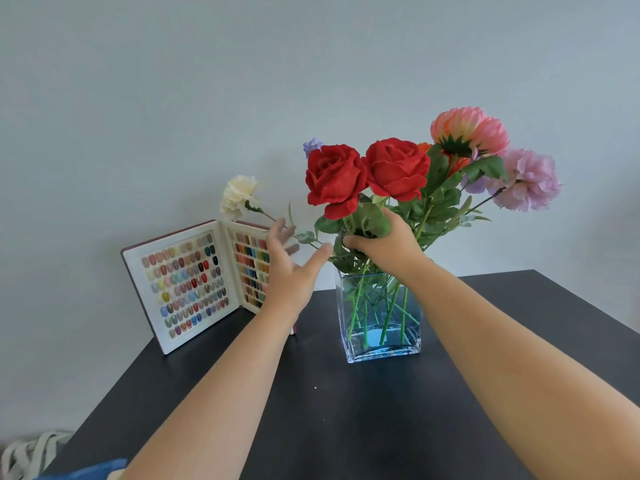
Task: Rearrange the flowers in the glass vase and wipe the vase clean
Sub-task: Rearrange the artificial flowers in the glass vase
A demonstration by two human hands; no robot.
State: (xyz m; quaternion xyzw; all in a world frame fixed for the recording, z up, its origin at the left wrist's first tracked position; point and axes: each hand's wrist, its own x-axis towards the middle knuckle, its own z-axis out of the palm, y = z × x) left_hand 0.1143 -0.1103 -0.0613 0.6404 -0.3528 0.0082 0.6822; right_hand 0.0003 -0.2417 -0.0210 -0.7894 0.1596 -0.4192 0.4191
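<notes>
So here's the count: one square glass vase [380, 327] sitting right of centre in the frame on a black table [346, 410], with blue-tinted water at the bottom. In it, two red roses [367, 174] side by side in the middle, one big coral-pink bloom [469, 131] top right, one pale pink-lilac pompom flower [530, 180] further right, and one cream carnation [239, 195] leaning way out to the left on a thin stem. There's also a tiny purple sprig [312, 146] poking up behind the left rose, and a bit of orange behind the right one, mostly covered so I can't say what flower it is.

Two hands. The right hand [384, 242] is curled around the bunched stems and leaves just above the vase rim. The left hand [289, 258] is spread wide, fingers motion-blurred, next to the carnation stem; can't tell if it's touching it.

Left of centre, one open book of nail colour swatches [187, 289] stands on the table, its right page partly hidden by the left hand. Something small and red peeks out under the left wrist, unreadable. Bottom left corner: some cut-off blue fabric [90, 471] and a pale cloth [31, 452].
</notes>
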